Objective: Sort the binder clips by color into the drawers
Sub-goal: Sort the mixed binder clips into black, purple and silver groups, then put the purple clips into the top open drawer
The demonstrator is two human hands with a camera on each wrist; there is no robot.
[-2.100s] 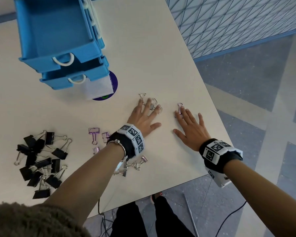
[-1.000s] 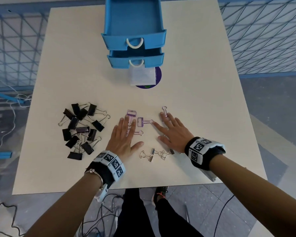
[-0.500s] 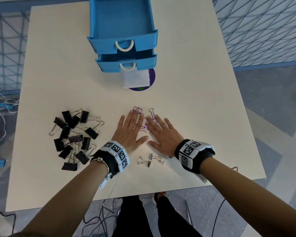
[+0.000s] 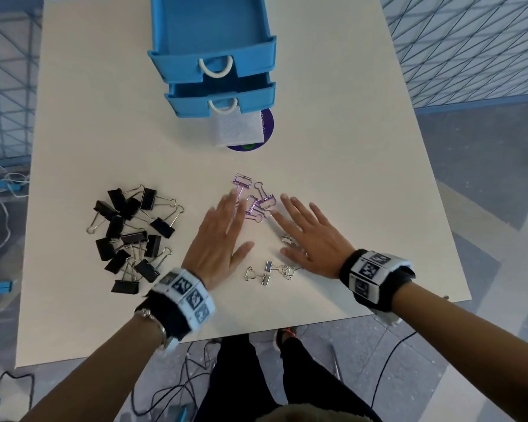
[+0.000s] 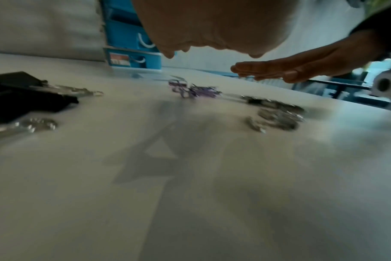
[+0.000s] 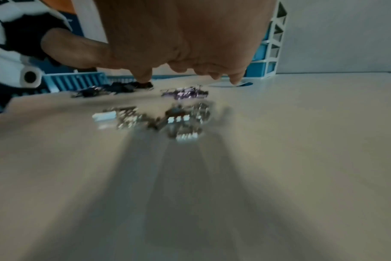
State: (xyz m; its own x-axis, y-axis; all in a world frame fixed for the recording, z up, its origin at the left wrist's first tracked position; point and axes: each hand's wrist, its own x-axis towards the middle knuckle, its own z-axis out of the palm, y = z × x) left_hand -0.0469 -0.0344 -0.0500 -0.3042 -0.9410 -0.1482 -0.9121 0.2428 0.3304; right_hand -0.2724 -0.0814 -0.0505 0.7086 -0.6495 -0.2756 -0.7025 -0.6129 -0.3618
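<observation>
A small bunch of purple wire clips (image 4: 253, 199) (image 5: 191, 90) (image 6: 183, 92) lies mid-table between my two hands. My left hand (image 4: 223, 236) is flat with straight fingers just left of them, and my right hand (image 4: 308, 233) is flat just right, both palms down and holding nothing. Silver clips (image 4: 272, 271) (image 6: 167, 118) lie near the front edge between my wrists, one partly under the right palm. A heap of black binder clips (image 4: 131, 226) sits at the left. The blue drawer unit (image 4: 214, 56) stands at the back with two drawers pulled out.
A white packet on a purple disc (image 4: 241, 129) lies just in front of the lower drawer. The table's front edge (image 4: 256, 333) is close to my wrists, and its right edge (image 4: 439, 190) is near. Cables lie on the floor below.
Both hands have slid apart slightly and drawn back toward me, leaving the purple clips gathered in one bunch between the fingertips. The head view has shifted a little.
</observation>
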